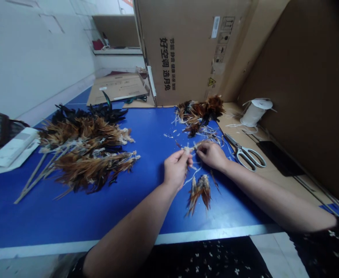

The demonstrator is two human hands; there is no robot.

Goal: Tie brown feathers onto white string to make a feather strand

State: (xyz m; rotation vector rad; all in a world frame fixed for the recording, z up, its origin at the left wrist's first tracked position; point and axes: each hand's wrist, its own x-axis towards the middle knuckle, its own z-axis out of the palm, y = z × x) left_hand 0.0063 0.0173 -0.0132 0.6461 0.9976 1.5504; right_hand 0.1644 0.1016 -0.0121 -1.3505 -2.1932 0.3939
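Head view shows us our left hand [176, 168] and our right hand [212, 154] close together above the blue surface [146, 127], each with thumb and forefingers pinched shut on one end of a small feather tuft [190, 148], whose pale quill ends show in the narrow gap between the two hands. We cannot tell whether the tuft is bound or loose. Just below our hands, a small bunch of brown feathers [199, 190] lies flat on the surface, its tips pointing toward us. Beyond our hands sits a loose feather pile [200, 111], dark brown and rust, with pale scraps scattered about it. Beside our right hand, a pair of scissors [246, 155] lies near the surface's edge, and a spool of white string [255, 112] stands farther back. Well apart on our left, a heap of feather dusters [85, 150] lies with thin sticks pointing out, and a big cardboard box [192, 46] stands behind everything
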